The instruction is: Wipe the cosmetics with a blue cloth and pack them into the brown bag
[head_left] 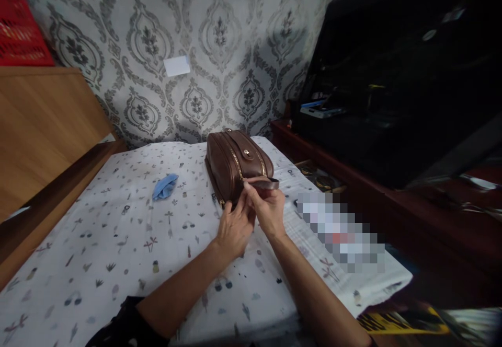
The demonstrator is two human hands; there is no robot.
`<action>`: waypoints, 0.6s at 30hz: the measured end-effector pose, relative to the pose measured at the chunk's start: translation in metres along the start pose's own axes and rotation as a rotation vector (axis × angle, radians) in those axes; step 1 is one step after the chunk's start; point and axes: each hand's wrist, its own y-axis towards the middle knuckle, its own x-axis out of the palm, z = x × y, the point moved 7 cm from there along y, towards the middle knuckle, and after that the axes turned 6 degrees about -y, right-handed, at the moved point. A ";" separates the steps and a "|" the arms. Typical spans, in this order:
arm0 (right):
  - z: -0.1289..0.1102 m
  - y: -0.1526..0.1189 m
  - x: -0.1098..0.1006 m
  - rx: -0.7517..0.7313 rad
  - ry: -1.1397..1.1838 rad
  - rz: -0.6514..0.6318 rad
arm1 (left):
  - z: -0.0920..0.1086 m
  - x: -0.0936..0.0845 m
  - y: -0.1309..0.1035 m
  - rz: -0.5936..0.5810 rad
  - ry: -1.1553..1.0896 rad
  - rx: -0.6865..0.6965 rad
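A brown leather-look toiletry bag [235, 159] lies on the patterned white sheet, with gold zippers running along its top and a gold stud on its top handle. At its near end, my left hand [236, 228] presses bent fingers against the lower corner; the fingertips are partly hidden. Beside it and slightly higher, my right hand [270, 211] has thumb and forefinger pinched at the near end of a top zipper. A brown side strap [269, 183] loops over the right fingers. Whether a zipper pull or the strap itself sits in that pinch is hidden.
A crumpled blue cloth [165, 186] lies on the sheet [129, 221] left of the bag. To the right are a blurred-out item [339, 232] and a dark red cabinet [306, 151] carrying a large black screen [396, 75]. A wooden panel [47, 127] stands at left.
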 end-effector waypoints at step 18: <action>-0.003 -0.015 -0.010 -0.125 -0.239 0.085 | -0.002 0.005 -0.002 0.045 0.011 -0.015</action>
